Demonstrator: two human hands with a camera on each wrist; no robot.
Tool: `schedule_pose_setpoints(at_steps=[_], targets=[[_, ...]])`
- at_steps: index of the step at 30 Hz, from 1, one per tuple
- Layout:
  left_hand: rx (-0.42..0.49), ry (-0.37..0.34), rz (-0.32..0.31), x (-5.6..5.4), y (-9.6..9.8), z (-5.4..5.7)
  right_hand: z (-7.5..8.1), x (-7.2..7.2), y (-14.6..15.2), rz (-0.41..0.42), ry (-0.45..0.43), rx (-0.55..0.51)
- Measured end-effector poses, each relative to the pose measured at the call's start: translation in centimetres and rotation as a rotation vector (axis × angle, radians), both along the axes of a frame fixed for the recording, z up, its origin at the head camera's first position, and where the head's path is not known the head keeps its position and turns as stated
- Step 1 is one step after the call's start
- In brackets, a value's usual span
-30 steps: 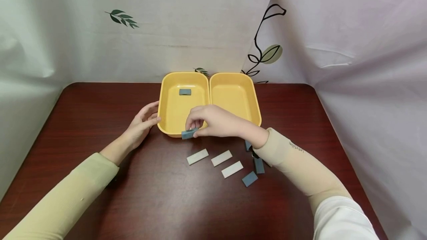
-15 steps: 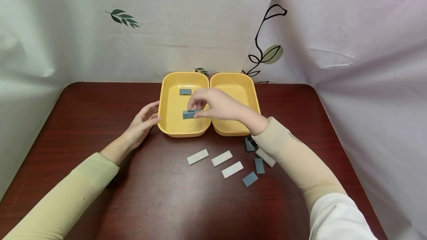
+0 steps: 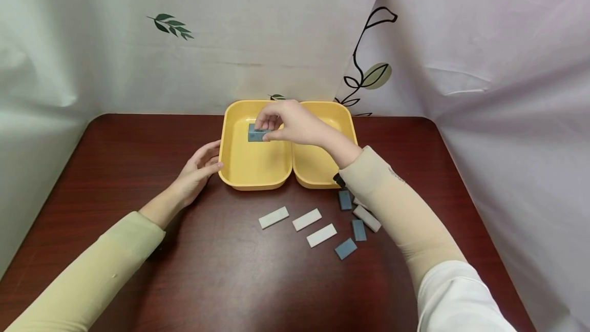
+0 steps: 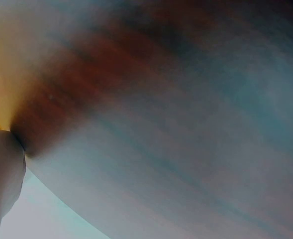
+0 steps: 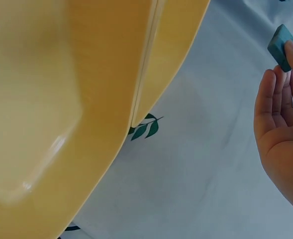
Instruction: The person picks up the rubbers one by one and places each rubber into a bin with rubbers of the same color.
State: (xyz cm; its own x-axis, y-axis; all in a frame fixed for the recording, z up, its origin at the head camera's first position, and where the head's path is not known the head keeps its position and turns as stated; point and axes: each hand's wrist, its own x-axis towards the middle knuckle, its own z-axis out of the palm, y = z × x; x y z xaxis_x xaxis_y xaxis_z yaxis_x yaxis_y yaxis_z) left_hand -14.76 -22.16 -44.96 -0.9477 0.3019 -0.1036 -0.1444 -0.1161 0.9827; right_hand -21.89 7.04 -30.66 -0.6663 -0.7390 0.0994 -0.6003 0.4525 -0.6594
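Observation:
My right hand (image 3: 295, 123) pinches a blue-grey rectangular block (image 3: 255, 136) between thumb and fingers, over the back part of the left yellow container (image 3: 253, 172). From the head view it covers the spot where another blue-grey block lay on the container floor. In the right wrist view the held block (image 5: 280, 47) shows slanted ends at the fingertips. My left hand (image 3: 192, 172) rests against the container's left side, thumb tip at the rim and the other fingers along the outer wall, partly hidden. The left wrist view is mostly blurred, with a thumb (image 4: 4, 172) beside a yellow edge.
A second yellow container (image 3: 318, 185) stands against the left one. In front lie several white blocks (image 3: 321, 235) and, to their right, more blue-grey blocks (image 3: 345, 248), some near the right sleeve (image 3: 392, 199). A patterned curtain (image 3: 258, 50) hangs behind the dark red table (image 3: 221, 281).
My right hand has carried the blue-grey block from the left container's front rim toward its back. The left hand stays at the container's side.

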Motion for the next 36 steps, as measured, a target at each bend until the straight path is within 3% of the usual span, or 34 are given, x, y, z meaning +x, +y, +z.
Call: schedule_pose_setpoints(at_steps=[16, 28, 36], targets=[[0.011, 0.005, 0.002, 0.0, 0.0, -0.1, -0.1, -3.9, -0.8, -0.122, -0.088, -0.003], [0.015, 0.008, 0.002, 0.0, 0.0, -0.1, -2.8, -6.2, -2.1, -0.156, -0.101, 0.037], [0.014, 0.016, 0.003, -0.1, 0.1, -0.2, -4.7, -6.7, -2.3, -0.156, -0.094, 0.106]])
